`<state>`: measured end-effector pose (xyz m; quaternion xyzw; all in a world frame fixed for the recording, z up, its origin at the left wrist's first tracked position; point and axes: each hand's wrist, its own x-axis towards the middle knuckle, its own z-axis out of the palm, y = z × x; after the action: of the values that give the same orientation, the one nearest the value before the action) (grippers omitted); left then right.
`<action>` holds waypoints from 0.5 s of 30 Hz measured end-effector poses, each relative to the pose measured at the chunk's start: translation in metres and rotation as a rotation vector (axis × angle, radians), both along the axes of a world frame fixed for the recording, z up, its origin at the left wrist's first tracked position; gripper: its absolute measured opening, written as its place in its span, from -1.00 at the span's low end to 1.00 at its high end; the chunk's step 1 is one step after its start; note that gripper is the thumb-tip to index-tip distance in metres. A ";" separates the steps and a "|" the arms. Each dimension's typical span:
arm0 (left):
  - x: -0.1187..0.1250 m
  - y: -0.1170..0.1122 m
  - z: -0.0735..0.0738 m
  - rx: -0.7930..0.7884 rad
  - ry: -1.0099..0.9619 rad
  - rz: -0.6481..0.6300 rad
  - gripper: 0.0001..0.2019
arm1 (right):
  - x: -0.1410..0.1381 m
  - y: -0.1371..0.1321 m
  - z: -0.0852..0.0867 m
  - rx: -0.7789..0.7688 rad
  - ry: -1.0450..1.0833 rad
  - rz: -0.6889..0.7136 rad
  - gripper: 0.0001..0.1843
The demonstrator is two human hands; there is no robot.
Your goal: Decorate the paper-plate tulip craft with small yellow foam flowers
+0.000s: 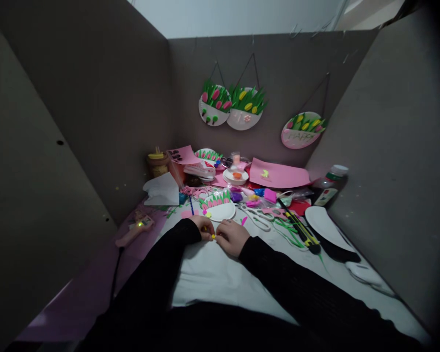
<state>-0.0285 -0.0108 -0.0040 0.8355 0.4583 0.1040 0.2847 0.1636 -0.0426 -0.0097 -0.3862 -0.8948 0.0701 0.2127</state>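
Both hands meet low over the white table cover [201, 274], fingertips almost touching. A tiny yellow piece [213, 236], perhaps soft clay, shows between them; its exact shape is too small to tell. My left hand [204, 228] is closed, its fingers curled around the piece from the left. From the right, my right hand [233, 237] pinches at the same yellow piece with thumb and forefinger. Just beyond the hands lies a white paper plate craft [220, 212] with pink tulips and green leaves. A blue stick [191, 205] stands beside it.
Scissors [257, 217], a yellow-and-black cutter [302, 230] and green strips lie to the right. A glue gun [135, 231] with a lit light rests at left. Craft supplies crowd the back, near a bottle [330, 186]. Plate crafts [244, 120] hang on the grey partition.
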 end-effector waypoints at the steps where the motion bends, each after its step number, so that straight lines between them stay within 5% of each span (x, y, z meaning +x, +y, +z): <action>1: 0.000 0.000 0.000 -0.006 -0.001 0.000 -0.73 | 0.002 0.001 0.000 -0.008 0.016 -0.009 -0.97; 11: -0.001 0.001 -0.004 0.005 -0.055 0.006 -0.76 | -0.001 0.009 -0.005 -0.069 0.067 -0.023 -0.96; 15: -0.002 -0.001 -0.004 -0.029 -0.130 0.052 -0.70 | 0.006 -0.001 0.027 -0.023 0.286 0.020 -0.91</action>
<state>-0.0305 -0.0119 -0.0080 0.8106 0.4618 0.1588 0.3231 0.1694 -0.0437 0.0176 -0.3657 -0.8583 0.1369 0.3329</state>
